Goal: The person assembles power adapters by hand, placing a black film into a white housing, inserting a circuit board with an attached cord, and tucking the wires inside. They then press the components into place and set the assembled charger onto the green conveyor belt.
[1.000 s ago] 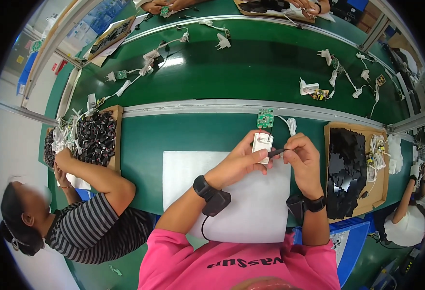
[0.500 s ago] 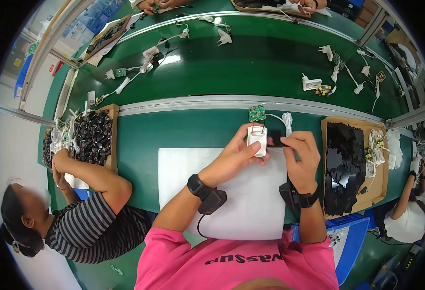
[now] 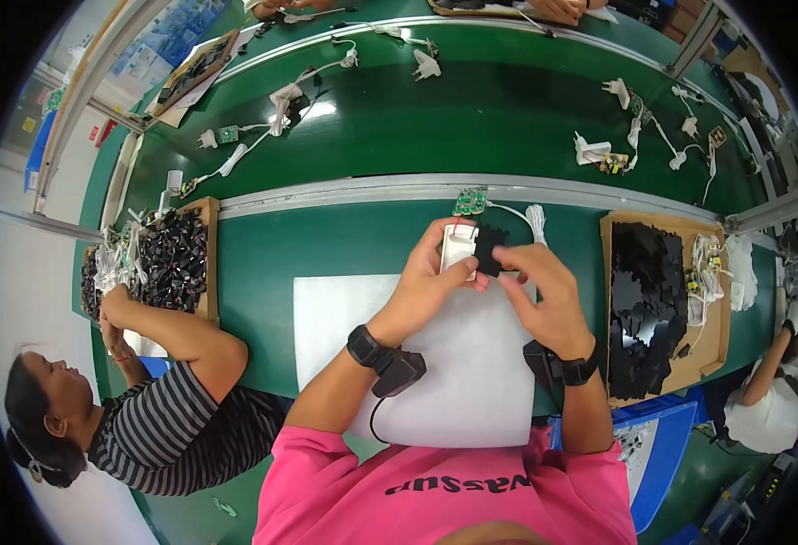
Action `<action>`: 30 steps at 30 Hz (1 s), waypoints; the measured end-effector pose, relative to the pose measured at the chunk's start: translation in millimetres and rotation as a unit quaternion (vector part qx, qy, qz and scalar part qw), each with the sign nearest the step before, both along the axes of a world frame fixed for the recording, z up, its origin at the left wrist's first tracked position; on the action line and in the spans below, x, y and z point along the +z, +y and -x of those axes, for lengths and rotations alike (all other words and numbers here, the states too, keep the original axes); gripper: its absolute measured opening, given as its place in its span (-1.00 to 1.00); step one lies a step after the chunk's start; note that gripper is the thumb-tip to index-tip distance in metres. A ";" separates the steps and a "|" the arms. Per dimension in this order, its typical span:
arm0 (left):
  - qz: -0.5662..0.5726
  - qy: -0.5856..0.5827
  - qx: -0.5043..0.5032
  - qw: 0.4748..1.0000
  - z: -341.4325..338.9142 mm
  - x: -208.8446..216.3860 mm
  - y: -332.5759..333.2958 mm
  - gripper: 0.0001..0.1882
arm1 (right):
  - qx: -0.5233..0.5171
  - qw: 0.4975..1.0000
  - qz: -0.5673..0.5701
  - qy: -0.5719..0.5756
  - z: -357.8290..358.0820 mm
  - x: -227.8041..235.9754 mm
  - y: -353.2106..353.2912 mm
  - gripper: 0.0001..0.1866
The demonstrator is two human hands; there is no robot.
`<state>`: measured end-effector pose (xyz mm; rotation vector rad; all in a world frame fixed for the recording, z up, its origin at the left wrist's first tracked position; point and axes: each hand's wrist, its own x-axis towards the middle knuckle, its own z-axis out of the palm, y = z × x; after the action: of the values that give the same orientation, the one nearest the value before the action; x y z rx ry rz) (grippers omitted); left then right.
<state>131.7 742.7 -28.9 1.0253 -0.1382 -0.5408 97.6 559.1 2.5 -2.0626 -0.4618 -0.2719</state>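
The left hand (image 3: 430, 280) holds the case (image 3: 457, 249) by the mat (image 3: 349, 313)'s far edge; the right hand (image 3: 549, 292) has fingertips at the black sheet (image 3: 488, 250) on the case's right, whether pinching I cannot tell; best keep the black sheet flat, and the red wire (image 3: 457, 223) to the board (image 3: 470, 202) slack.

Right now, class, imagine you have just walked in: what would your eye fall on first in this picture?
Probably the vivid pink shirt at the bottom centre. Next, at the middle, the left hand holds a white casing, with the right hand at a black piece beside it. To the right, a cardboard tray holds a dark heap of black sheets.
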 end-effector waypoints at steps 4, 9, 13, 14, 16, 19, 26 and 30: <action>-0.005 -0.015 -0.004 1.000 0.3 4.3 -2.3 -0.54 | -0.045 0.995 -0.047 0.074 -4.3 3.5 -3.8 -0.67; -0.005 0.010 0.004 1.000 -4.8 6.8 -7.3 -0.59 | -0.046 0.995 -0.060 0.063 -11.6 -1.2 -8.5 -0.71; -0.009 -0.008 -0.005 1.000 -1.2 7.7 -5.5 -0.60 | -0.053 0.996 -0.071 0.032 -10.9 -0.6 -7.8 -0.73; -0.024 -0.033 -0.010 0.999 3.9 4.0 -4.1 -0.59 | -0.053 0.995 -0.077 0.046 -5.7 -0.9 -6.0 -0.74; -0.054 -0.099 -0.015 0.994 1.5 -3.2 -4.1 -0.59 | -0.050 0.993 -0.087 0.058 -7.1 -3.8 -4.1 -0.75; -0.047 -0.110 -0.037 0.992 7.9 -1.2 -10.5 -0.60 | -0.062 0.972 -0.199 0.112 1.5 -3.6 -2.9 -0.77; -0.091 -0.164 -0.050 0.981 9.6 -5.6 -9.7 -0.60 | -0.018 0.997 -0.081 0.013 -4.8 -6.2 -1.4 -0.79; -0.102 -0.159 -0.058 0.980 8.2 -6.0 -10.2 -0.61 | -0.002 0.999 -0.024 -0.034 -6.7 -8.2 1.8 -0.78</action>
<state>123.5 732.5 -34.8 1.3064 -0.4361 -0.5006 104.4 560.9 -5.7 -2.0132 -0.4892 -0.3533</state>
